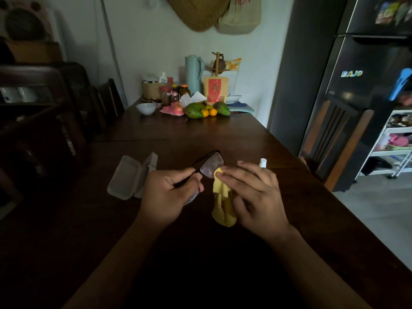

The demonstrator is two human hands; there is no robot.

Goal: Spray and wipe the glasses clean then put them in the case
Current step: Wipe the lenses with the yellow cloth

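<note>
Case [131,177]: lies open on the dark wooden surface [223,134], toward its left edge and left of both hands; nothing inside it.
Left hand [169,192]: fingers curled shut around the dark frame of the glasses, holding them up off the surface.
Glasses [210,165]: held between the two hands, one lens tilted up toward the camera; it looks hazy or smeared, though the dim light makes that hard to tell.
Cloth [223,204]: yellow, one corner pressed on the lower edge of the raised lens, the rest hanging down.
Right hand [252,190]: fingertips pinching the cloth against the lens.
Spray bottle [263,162]: small and white, standing just beyond the right hand, mostly hidden by it.
Progress: judging by the bottle set aside, spraying seems done; wiping is under way. Left: finish both lenses, fold the glasses, lay them in the case and close it.
</note>
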